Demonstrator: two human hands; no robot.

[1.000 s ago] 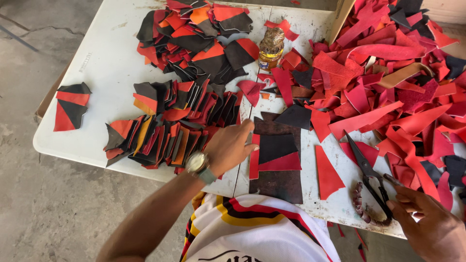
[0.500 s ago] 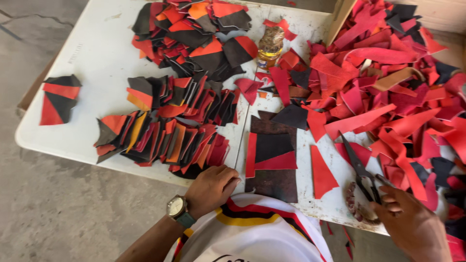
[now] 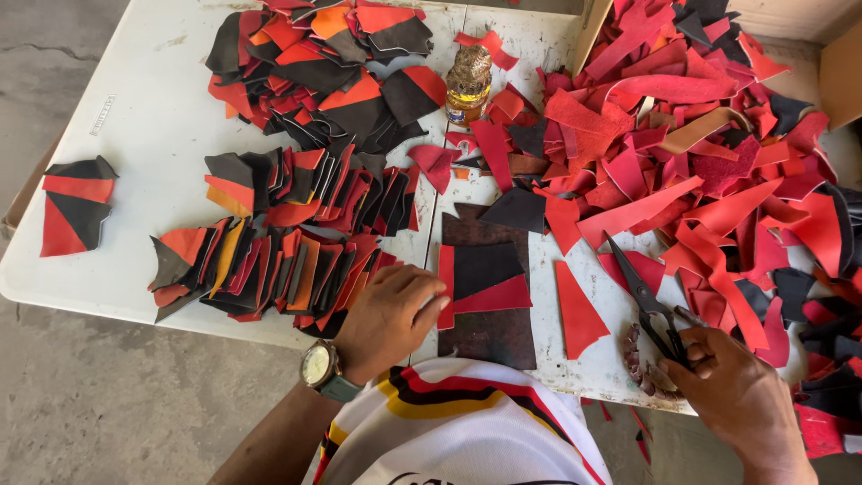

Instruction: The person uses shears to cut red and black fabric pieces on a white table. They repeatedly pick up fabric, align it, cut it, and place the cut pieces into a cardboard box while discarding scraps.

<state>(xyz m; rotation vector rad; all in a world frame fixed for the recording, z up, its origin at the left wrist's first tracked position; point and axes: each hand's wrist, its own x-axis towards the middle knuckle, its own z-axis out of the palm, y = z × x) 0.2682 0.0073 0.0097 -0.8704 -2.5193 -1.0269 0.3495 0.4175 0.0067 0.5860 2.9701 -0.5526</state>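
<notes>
Gripping scissors (image 3: 654, 310) (right hand (image 3: 741, 400))

Tabletop (image 3: 153, 135): white. Scraps (image 3: 709, 162): red, black, some orange. Scissors (image 3: 648, 301): black. Jar (image 3: 468, 85): amber. Shirt (image 3: 467, 431): white, black-yellow-red stripes.

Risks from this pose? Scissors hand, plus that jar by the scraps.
1. The right hand grips the scissors at the table edge; they might slip off.
2. The left hand rests beside the stacked red-and-black pieces; a nudge may scatter them.
3. The small jar stands among loose red scraps and could tip.
</notes>
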